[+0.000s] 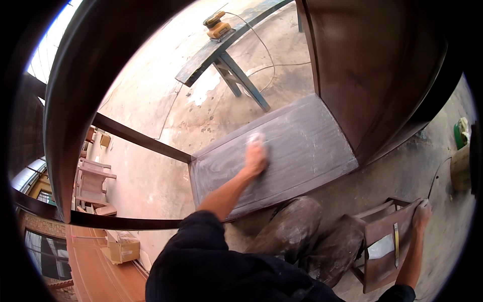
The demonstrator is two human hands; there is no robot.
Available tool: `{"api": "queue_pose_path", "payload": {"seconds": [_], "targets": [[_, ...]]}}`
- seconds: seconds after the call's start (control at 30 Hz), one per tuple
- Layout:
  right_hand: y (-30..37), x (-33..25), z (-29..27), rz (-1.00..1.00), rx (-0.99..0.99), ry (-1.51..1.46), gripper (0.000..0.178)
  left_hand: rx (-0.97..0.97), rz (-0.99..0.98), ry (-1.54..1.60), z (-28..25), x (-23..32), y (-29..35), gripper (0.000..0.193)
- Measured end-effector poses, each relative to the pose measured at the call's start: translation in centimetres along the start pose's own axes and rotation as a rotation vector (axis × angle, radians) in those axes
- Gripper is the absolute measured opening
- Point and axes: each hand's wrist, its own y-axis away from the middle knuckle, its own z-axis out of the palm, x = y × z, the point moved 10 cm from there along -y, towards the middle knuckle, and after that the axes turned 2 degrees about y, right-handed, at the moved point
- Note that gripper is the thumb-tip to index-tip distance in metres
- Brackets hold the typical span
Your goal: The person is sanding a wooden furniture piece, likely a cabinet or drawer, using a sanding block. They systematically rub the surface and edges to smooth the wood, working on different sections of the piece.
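Note:
My left hand (255,160) is closed over a small whitish wad, pressed to the dusty grey-brown wooden panel (307,136). Motion blurs the hand, and what kind of thing the wad is I cannot make out. The panel lies flat and forms the bottom of a large dark wooden frame. Off to the right, my right hand (421,217) is closed round the far corner of a small wooden stool (385,274). Something pale shows at its fingertips. A pale folded sheet (381,248) and a narrow yellow strip (396,244) lie on the stool's seat.
Dark frame rails (146,138) cross on the left, and a tall dark panel (372,60) rises at the right. Beyond, a yellow power sander (217,25) sits on a bench (201,63), its cord trailing down. A cardboard box (123,246) stands at lower left; a bucket (460,168) is far right.

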Motion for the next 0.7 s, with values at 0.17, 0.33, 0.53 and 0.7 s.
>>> {"api": "queue_pose_path", "payload": {"seconds": [0.17, 0.33, 0.53, 0.7], "targets": [[-0.1, 0.5, -0.7, -0.038, 0.036, -0.019, 0.044, -0.312, 0.028, 0.038, 2.5, 0.7, -3.0, 0.044], [-0.3, 1.4, -0.1, 0.014, 0.038, 0.012, 0.044, -0.139, -0.014, -0.056, -2.0, -4.2, 0.5, 0.045], [0.0, -0.3, -0.3, 0.002, 0.013, -0.036, 0.047, -0.217, 0.157, -0.061, 0.8, 0.5, -3.6, 0.045], [-0.7, 2.5, 0.1, 0.058, 0.038, -0.001, 0.047, -0.193, 0.194, -0.084, -1.9, -3.3, -1.3, 0.046]]}}
